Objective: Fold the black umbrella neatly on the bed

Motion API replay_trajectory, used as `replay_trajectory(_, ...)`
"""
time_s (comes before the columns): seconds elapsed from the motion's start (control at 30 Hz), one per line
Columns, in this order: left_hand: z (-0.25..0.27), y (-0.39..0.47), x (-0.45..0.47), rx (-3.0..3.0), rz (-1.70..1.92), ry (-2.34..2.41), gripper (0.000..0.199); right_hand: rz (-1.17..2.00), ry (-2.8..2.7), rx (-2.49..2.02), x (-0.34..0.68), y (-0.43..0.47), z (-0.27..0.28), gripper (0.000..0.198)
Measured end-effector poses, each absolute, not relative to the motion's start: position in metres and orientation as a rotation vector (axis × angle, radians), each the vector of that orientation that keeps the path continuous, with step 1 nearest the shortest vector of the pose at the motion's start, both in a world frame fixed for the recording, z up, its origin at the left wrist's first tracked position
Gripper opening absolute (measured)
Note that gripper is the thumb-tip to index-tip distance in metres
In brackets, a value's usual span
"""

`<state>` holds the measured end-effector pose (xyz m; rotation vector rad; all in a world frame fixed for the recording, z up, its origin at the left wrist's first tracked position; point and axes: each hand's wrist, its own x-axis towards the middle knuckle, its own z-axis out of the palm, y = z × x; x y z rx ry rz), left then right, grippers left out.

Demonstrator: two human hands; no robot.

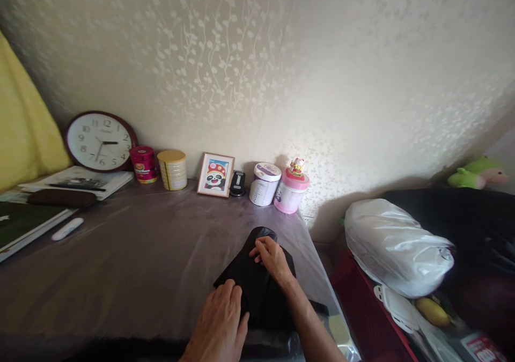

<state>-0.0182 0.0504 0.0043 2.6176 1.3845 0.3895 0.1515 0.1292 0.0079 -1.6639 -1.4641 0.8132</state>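
A black folded item (257, 292), soft like fabric and slightly shiny at its rounded top, lies flat near the table's right front edge. I cannot make out its exact kind. My left hand (223, 314) is at its left lower edge, fingers curled down over the edge and thumb against the black surface. Over the upper part is my right hand (270, 255), with its fingers bent inward and fingertips close together. Whether those fingertips pinch anything is hidden. A dark strap-like piece (319, 307) sticks out to the right, beyond my right forearm.
Along the wall stand a clock (100, 141), a pink can (144, 164), a yellow-lidded can (173, 171), a framed panda picture (216, 175) and two tubs (264, 186). Papers (84, 179) and a white pen-like device (67, 229) lie left. Right of the table, a white plastic bag (396, 246) rests by a red box.
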Motion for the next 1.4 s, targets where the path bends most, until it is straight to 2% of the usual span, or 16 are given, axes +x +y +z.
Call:
replay_trajectory(0.17, 0.018, 0.051, -0.009, 2.674, 0.512, 1.2, 0.024, 0.574, -1.674, -1.632, 0.141, 0.116, 0.013, 0.022)
replay_trajectory(0.33, -0.019, 0.052, 0.0, 2.675, 0.476, 1.111, 0.064, 0.378, -1.895, -1.516, 0.14, 0.099, 0.013, 0.022)
replay_trajectory(0.5, -0.022, 0.053, 0.004, 2.564, 0.259, 1.184, 0.078, 0.202, -2.057, -1.278, 0.151, 0.087, 0.004, 0.023)
replay_trajectory(0.63, -0.012, 0.052, 0.006, 2.515, 0.148, 1.213, 0.089, 0.107, -2.07, -1.283, 0.163, 0.103, -0.009, 0.025)
replay_trajectory(0.77, -0.014, 0.053, 0.006, 2.459, 0.158, 1.226, 0.092, 0.097, -2.067, -1.352, 0.175, 0.137, -0.021, 0.028)
replay_trajectory(1.0, -0.033, 0.053, 0.002, 2.391, 0.411, 1.179, 0.092, 0.083, -1.956, -1.485, 0.196, 0.184, -0.019, 0.032)
replay_trajectory(1.17, -0.049, 0.052, 0.002, 2.375, 0.45, 1.195, 0.098, -0.004, -1.805, -1.493, 0.183, 0.148, -0.001, 0.032)
replay_trajectory(1.27, -0.055, 0.053, 0.003, 2.366, 0.44, 1.205, 0.099, 0.17, -2.048, -1.272, 0.164, 0.117, -0.001, 0.028)
replay_trajectory(1.4, -0.056, 0.053, 0.005, 2.37, 0.471, 1.205, 0.099, 0.108, -2.1, -1.32, 0.161, 0.123, -0.014, 0.03)
